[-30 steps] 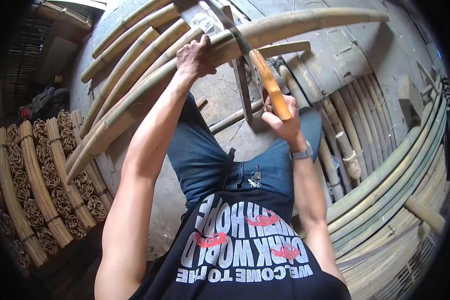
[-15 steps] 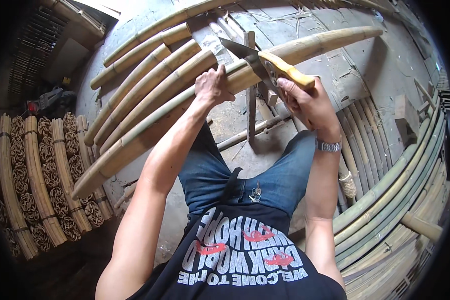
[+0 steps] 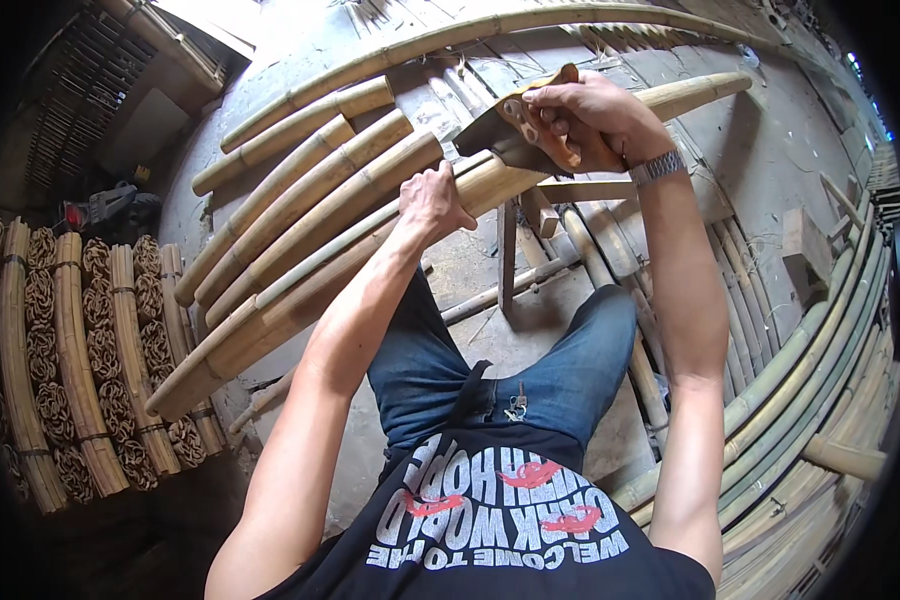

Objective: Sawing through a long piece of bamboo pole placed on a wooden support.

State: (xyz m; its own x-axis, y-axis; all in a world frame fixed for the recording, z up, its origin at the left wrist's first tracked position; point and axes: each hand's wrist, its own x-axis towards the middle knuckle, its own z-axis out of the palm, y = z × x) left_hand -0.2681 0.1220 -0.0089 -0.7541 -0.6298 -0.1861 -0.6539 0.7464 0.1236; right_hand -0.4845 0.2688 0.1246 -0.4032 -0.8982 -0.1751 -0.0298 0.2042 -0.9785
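My right hand (image 3: 595, 120) is closed round the handle of a handsaw (image 3: 497, 138), at the far side of a thick bamboo pole (image 3: 492, 184). The broad dark blade lies across the pole, with its toothed edge against the bamboo. A slim greenish bamboo strip (image 3: 332, 250) runs along the top of the pole, its end close to the blade. My left hand (image 3: 434, 205) clamps strip and pole together just left of the saw, fingers over the top and thumb spread on the near side. An upright wooden post (image 3: 507, 258) stands under the pole.
Several cut bamboo lengths (image 3: 315, 180) lie left of the pole, with a long pole (image 3: 450, 35) beyond. Tied bamboo bundles (image 3: 75, 330) stand at the left, near a power tool (image 3: 115, 207). Long green poles (image 3: 770, 400) and a wooden block (image 3: 805, 250) are at the right.
My right hand has pushed the saw away from me across the pole, and its handle has turned. The left hand keeps its grip in about the same place.
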